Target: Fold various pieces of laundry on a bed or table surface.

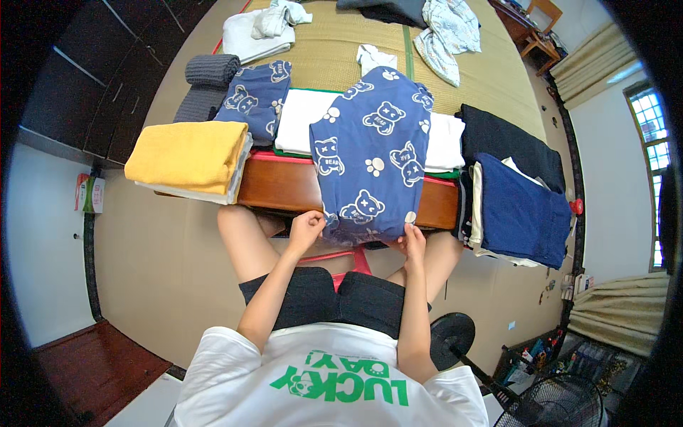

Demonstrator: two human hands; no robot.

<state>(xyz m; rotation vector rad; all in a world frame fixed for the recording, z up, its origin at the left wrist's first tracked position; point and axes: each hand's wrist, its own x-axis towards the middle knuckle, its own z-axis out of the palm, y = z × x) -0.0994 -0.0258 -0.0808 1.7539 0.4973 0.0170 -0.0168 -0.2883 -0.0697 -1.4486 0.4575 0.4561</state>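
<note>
A blue garment [382, 156] with white bear and paw prints lies lengthwise before me, its near end hanging over the wooden bed edge [277, 183]. Whether it is a top or trousers cannot be made out. At its near left corner, my left hand [307, 231] pinches the cloth. My right hand [413, 245] grips the near right corner between thumb and fingers. Under the garment lies white cloth [304, 121] with a green border, showing on both sides. A folded piece in the same bear print [252, 101] rests to the left.
Folded yellow cloth [188, 156] tops a stack at left, near a grey knitted roll [212, 70]. Folded navy clothing [523, 210] and a black garment [516, 146] lie at right. Loose clothes [448, 39] lie farther back on the woven mat [341, 46]. A black fan [551, 402] stands low right.
</note>
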